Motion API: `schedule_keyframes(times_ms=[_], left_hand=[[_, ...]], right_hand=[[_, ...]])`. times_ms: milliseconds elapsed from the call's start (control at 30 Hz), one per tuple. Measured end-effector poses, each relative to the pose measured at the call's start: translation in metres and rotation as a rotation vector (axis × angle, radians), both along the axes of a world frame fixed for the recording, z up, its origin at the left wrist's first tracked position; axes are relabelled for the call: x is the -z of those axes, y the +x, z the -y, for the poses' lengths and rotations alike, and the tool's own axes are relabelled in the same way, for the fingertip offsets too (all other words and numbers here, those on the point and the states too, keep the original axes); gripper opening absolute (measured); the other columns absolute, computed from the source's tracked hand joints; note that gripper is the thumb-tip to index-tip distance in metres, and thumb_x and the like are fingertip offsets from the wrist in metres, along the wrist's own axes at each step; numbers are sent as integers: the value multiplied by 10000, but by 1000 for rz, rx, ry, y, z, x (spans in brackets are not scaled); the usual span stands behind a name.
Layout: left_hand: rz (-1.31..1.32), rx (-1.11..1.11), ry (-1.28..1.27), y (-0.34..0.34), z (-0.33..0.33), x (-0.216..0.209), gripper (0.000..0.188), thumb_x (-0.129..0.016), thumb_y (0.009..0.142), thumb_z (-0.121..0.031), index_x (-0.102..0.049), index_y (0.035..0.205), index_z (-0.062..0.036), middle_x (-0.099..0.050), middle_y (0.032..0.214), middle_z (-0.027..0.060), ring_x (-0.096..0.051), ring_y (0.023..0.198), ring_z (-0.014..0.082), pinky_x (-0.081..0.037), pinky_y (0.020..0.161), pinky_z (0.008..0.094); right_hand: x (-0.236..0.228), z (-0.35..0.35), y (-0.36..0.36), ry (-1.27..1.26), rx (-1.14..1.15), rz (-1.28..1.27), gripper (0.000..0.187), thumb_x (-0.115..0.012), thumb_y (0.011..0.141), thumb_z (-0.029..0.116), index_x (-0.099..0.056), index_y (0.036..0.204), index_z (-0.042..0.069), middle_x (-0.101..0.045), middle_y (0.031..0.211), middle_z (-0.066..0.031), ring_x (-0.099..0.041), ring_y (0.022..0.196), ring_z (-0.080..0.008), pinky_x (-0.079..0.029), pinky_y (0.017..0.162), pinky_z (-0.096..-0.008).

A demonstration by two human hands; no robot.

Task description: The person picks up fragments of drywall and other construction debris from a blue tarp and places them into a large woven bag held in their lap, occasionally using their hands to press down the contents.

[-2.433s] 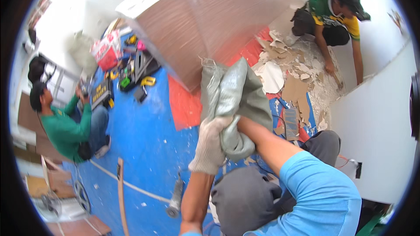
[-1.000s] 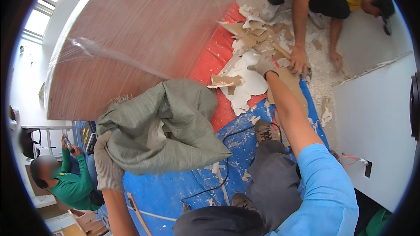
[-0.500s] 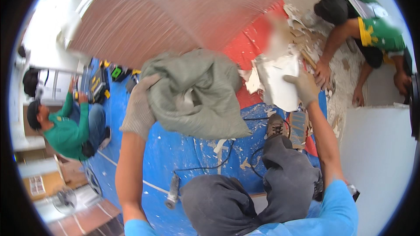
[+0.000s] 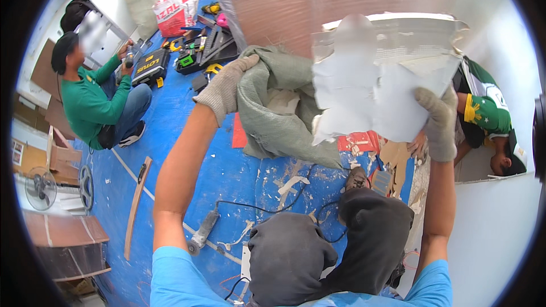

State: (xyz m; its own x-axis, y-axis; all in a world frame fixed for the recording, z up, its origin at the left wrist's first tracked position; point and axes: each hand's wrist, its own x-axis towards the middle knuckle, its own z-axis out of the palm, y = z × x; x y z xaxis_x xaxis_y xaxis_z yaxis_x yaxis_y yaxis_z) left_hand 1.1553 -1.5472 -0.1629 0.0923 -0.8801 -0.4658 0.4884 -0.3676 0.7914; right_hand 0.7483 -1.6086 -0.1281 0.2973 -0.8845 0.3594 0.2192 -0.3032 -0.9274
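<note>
My left hand [image 4: 230,82], in a knitted work glove, grips the rim of a grey-green woven sack [image 4: 273,122]. The sack's mouth gapes, and pale broken scraps [image 4: 282,102] show inside. My gloved right hand [image 4: 439,122] holds a large broken piece of white board [image 4: 378,94] by its right side, thumb on the near face. The board has ragged, torn edges. Raised upright just right of the sack's mouth, its left edge overlaps the sack in view. The fingers behind the board are hidden.
A corded angle grinder [image 4: 205,232] lies on the blue floor sheet [image 4: 170,193], among scraps. At left a person in green [image 4: 94,105] crouches with a drill [image 4: 129,57] beside a black tool case [image 4: 152,67]. Another person [image 4: 486,105] bends low at right. A wrapped brown panel [image 4: 278,14] stands ahead.
The white board piece has come up from low near the floor to beside the sack's mouth. My left hand still grips the sack's rim. My view has swung, showing more tools at left.
</note>
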Motion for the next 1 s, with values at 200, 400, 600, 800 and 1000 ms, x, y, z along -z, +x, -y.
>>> schedule_keyframes(times_ms=[200, 400, 600, 800, 1000], left_hand=[[-204, 73, -202, 0, -29, -32, 310, -554, 1057, -264, -601, 1265, -38, -714, 1113, 141, -742, 937, 245, -641, 805, 421], [78, 80, -180, -13, -33, -1, 205, -607, 1033, -237, -658, 1086, -46, -705, 924, 72, -707, 764, 176, -618, 666, 350], [38, -16, -378, -35, -29, -31, 215, -587, 1018, -237, -695, 1064, -56, -705, 923, 59, -689, 742, 173, -581, 681, 304], [168, -162, -448, 47, -1, -5, 321, -593, 1046, -300, -686, 1209, -39, -725, 1103, 86, -707, 973, 192, -584, 840, 349], [91, -105, -323, 16, 9, 16, 432, -586, 1051, -321, -623, 1347, -7, -655, 1306, 128, -640, 1184, 231, -499, 1056, 364]], right_hand=[[85, -20, 121, -1167, 176, -760, 542, -760, 793, 114, -633, 1320, 97, -661, 1156, -133, -668, 1093, -327, -569, 898, -429], [133, -12, 208, -1254, -499, -1224, 550, -602, 899, 167, -541, 1446, 161, -556, 1426, -119, -651, 1132, -326, -558, 900, -445], [151, -7, 251, -1050, -615, -1488, 495, -609, 918, 221, -589, 1408, 159, -602, 1394, -120, -668, 1134, -330, -551, 907, -420], [146, 21, 238, -684, -875, -1244, 413, -603, 949, 217, -646, 1354, 147, -687, 1298, -111, -692, 1116, -322, -544, 931, -398], [148, 63, 89, -290, -297, -633, 406, -669, 926, 216, -673, 1316, 104, -736, 1165, -171, -707, 1076, -301, -548, 928, -377]])
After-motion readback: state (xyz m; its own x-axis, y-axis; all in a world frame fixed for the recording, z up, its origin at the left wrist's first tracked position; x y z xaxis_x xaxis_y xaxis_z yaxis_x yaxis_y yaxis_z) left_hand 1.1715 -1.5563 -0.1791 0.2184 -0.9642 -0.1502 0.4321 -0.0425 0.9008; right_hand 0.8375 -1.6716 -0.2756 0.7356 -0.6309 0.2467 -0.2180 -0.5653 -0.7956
